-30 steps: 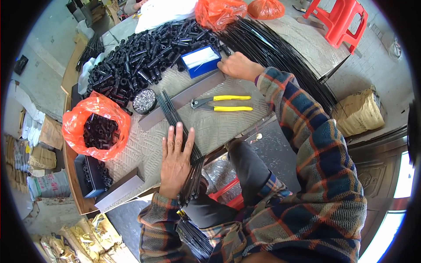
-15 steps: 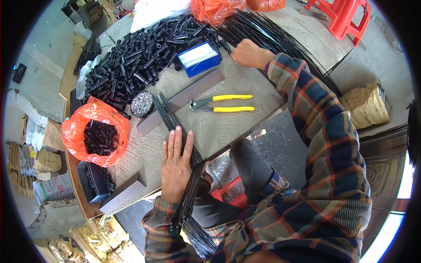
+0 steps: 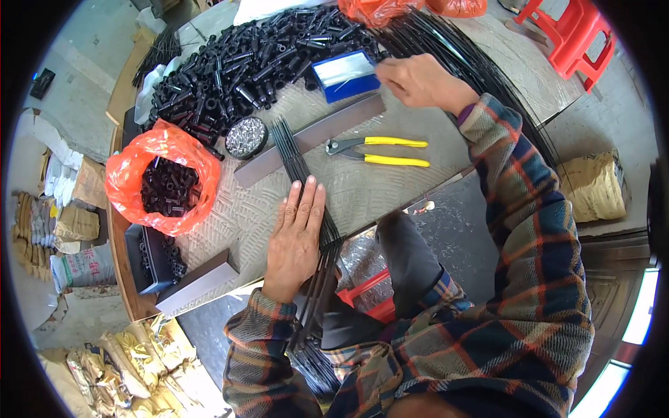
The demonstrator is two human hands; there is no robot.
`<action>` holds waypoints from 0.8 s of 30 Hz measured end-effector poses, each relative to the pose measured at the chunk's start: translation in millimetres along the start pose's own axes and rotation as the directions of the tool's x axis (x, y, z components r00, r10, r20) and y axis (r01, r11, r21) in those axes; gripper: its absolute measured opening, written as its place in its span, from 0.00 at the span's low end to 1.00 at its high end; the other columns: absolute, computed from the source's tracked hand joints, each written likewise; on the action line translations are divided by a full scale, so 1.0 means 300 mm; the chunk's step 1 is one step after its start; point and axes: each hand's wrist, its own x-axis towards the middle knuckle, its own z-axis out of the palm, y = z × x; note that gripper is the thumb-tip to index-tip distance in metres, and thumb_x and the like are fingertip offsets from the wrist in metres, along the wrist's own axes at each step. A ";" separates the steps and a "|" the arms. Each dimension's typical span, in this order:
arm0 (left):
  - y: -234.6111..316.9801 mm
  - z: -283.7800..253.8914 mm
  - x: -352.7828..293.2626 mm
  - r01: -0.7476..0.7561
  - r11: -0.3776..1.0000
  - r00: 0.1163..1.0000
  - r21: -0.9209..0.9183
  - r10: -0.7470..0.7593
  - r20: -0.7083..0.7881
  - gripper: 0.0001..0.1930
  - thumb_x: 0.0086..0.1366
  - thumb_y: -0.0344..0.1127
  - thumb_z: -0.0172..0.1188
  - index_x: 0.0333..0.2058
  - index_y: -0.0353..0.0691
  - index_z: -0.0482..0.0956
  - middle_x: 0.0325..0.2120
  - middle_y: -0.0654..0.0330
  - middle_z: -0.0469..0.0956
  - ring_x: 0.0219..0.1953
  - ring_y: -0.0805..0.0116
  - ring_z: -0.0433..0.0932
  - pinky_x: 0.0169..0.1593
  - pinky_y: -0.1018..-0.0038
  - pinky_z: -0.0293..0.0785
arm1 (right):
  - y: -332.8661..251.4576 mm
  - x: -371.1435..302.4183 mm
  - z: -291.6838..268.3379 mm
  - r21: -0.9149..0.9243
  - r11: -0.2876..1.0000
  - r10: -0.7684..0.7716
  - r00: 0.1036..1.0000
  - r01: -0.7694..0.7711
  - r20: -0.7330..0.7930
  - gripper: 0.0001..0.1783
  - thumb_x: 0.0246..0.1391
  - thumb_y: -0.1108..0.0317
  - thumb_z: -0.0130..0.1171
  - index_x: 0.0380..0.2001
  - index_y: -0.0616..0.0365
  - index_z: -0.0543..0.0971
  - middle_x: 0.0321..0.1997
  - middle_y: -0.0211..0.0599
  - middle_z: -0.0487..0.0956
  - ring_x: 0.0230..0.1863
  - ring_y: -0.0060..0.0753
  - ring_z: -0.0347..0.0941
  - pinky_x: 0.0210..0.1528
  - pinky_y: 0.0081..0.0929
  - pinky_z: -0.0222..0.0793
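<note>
Thin black rods [image 3: 289, 150] are partly covered by the flat, unclenched left hand [image 3: 294, 247] and seen just ahead of it; they are best pressed evenly. Whether anything is held by the curled right hand [image 3: 418, 80], beside the blue box [image 3: 354, 88], cannot be told.

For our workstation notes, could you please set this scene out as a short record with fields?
Left: left hand flat, fingers over a bundle of thin black rods
Right: right hand, fingers curled beside the blue box; any grip is unclear
Under the rods: long grey bar
Tool: yellow-handled pliers, lying on the table
Containers: orange bag of black pieces; round dish of silvery bits
Far side: heap of black tubular parts
</note>
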 end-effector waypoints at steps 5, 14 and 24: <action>0.002 0.009 -0.002 -0.014 0.994 0.999 0.105 0.010 0.036 0.46 0.47 0.51 0.63 0.58 0.30 0.53 0.60 0.45 0.52 0.62 0.47 0.50 0.61 0.60 0.53 | -0.276 0.153 0.044 0.422 0.892 -0.078 0.974 0.164 -0.213 0.05 0.49 0.67 0.49 0.29 0.52 0.66 0.24 0.37 0.72 0.27 0.46 0.71 0.25 0.40 0.63; 0.019 -0.015 0.014 0.091 0.995 0.993 0.045 -0.094 0.071 0.30 0.55 0.29 0.42 0.59 0.34 0.53 0.62 0.53 0.50 0.64 0.57 0.49 0.63 0.60 0.47 | -0.313 0.214 0.163 0.438 0.896 0.034 0.973 0.071 -0.228 0.03 0.50 0.69 0.49 0.30 0.51 0.69 0.28 0.33 0.73 0.27 0.44 0.72 0.24 0.37 0.64; 0.030 -0.031 0.034 0.142 0.990 0.980 -0.007 -0.140 0.144 0.33 0.52 0.28 0.45 0.60 0.41 0.54 0.63 0.57 0.49 0.65 0.59 0.47 0.64 0.58 0.43 | -0.300 0.206 0.183 0.404 0.914 0.081 0.969 0.021 -0.234 0.06 0.50 0.71 0.51 0.32 0.49 0.76 0.30 0.33 0.74 0.28 0.44 0.73 0.25 0.37 0.66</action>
